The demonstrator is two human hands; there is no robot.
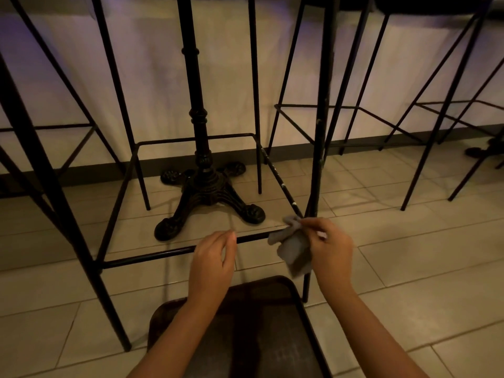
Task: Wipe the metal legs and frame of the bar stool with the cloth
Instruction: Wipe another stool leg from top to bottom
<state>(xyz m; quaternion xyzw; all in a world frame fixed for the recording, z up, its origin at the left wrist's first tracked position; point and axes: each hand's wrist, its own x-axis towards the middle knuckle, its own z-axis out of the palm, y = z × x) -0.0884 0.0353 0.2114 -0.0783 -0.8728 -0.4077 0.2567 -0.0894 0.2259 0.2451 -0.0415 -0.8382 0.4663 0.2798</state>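
At the left of the frame a thick black leg (58, 186) of the bar stool (169, 252) slants from the upper left down to the tiled floor (409, 268) at the lower left. From it the front footrest bar (152, 257) runs rightward and slightly upward across the middle of the frame, its long axis nearly level. The whole frame looks like thin welded steel rod: stiff, hard and probably a bit slick under cloth, so I judge it will take firm rubbing without flexing much (the stool itself may be light enough to skid on tile).

Behind it, centre-left, stands an ornate cast table base (207, 197), separate from the stool.

The left hand (214, 257) sits at centre, fingers loosely curled just at the footrest bar; whether it actually grips the bar I cannot tell. Steadying there seems the sensible hold.

Right of centre, the right hand (327, 249) pinches a grey cloth (293, 248), soft and limp, bunched at the top and hanging below. It is pressed to the corner where the bar meets the near-vertical right leg (317, 132), whose long axis runs from the top of the frame down to the floor. Pale flecks show on the side rail (278, 174) behind that corner.

More stools (436, 118) fill the upper right.
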